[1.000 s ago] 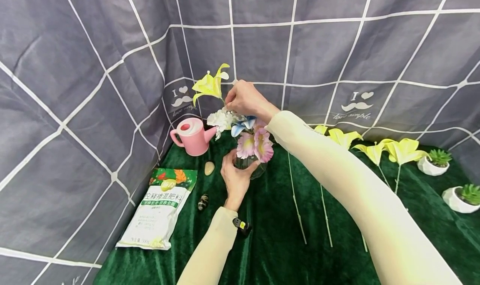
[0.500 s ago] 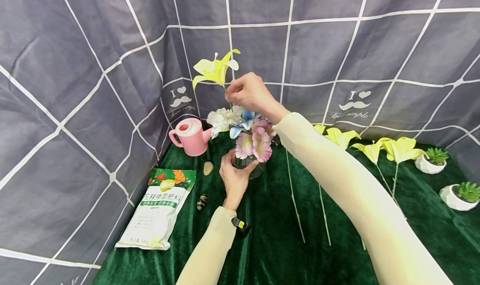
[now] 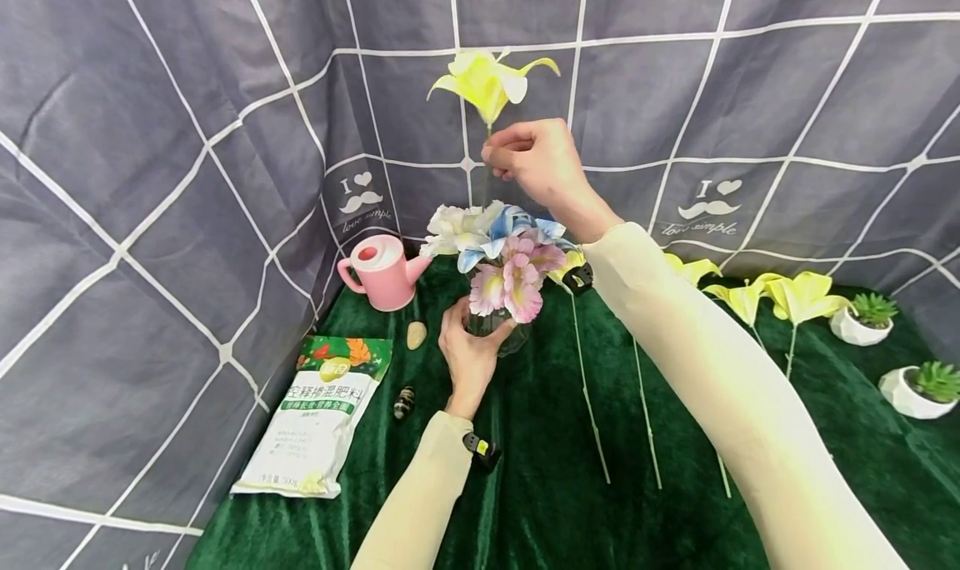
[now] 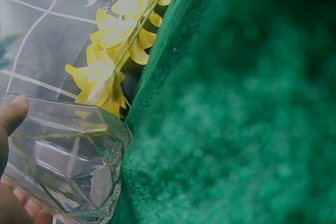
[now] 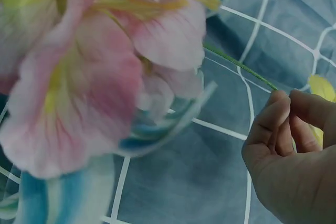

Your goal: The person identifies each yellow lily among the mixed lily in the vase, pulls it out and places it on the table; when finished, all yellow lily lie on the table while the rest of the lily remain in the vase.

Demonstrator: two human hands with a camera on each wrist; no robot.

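My left hand (image 3: 471, 357) grips a clear glass vase (image 4: 68, 156) low on its side; stems show through the glass in the left wrist view. White (image 3: 455, 228), blue (image 3: 491, 241) and pink artificial flowers (image 3: 510, 282) fill the vase's mouth. Above them my right hand (image 3: 543, 162) pinches the thin stem of a yellow lily (image 3: 483, 82) between thumb and fingertips. The lily stands upright, its bloom over the hand. In the right wrist view the green stem (image 5: 241, 69) runs from the fingertips down behind the pink petals, which hide its lower end.
A pink watering can (image 3: 386, 274), a pale pebble (image 3: 416, 335), a dark striped stone (image 3: 404, 402) and a fertilizer bag (image 3: 311, 420) lie left of the vase. Several yellow lilies (image 3: 806, 297) lie right, partly behind my right arm. Two potted succulents (image 3: 862, 320) stand far right.
My right hand has risen and moved right with the yellow lily, which has turned from leaning left to upright. My left hand keeps its grip on the vase.
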